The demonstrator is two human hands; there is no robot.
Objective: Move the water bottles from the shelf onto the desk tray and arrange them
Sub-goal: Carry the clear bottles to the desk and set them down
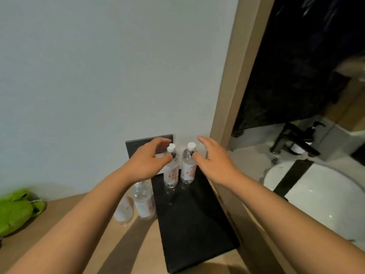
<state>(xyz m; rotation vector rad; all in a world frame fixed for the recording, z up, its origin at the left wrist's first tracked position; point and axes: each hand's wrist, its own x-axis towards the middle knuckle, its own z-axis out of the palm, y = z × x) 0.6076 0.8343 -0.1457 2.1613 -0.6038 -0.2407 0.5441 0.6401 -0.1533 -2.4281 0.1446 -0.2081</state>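
At the far end of the black tray [195, 220] stood two water bottles [171, 171], upright, side by side. Your left hand [147, 163] and right hand [214, 163] flanked them, fingers loosely spread, gripping nothing. Left of the tray, on the desk [65, 220], stood two more bottles [143, 200].

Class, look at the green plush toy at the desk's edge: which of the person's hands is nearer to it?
Left. The left hand is beside the left tray bottle, on the green plush toy's side. The right hand is beyond both tray bottles, farther away.
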